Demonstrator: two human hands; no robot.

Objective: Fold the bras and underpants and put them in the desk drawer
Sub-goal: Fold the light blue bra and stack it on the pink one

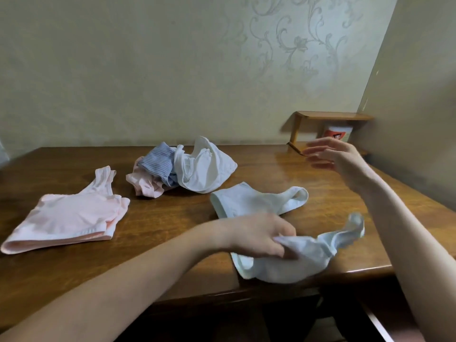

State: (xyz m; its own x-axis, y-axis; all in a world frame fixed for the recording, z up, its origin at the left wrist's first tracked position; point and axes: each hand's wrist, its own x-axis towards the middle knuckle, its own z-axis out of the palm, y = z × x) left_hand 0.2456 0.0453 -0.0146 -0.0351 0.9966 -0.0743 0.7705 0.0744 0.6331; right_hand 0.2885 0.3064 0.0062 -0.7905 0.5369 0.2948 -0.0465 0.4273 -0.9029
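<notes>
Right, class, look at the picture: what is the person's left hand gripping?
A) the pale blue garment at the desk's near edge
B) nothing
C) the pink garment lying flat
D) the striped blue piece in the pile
A: the left hand pinches the pale blue garment at the near edge of the desk, while the pink garment lies apart from it.

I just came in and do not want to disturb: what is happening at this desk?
A person is sorting underwear on a wooden desk. The left hand grips a pale blue garment at the desk's front edge; the right hand hovers open above the desk. A pink bra lies flat on the left, and a crumpled pile waits further back.
</notes>
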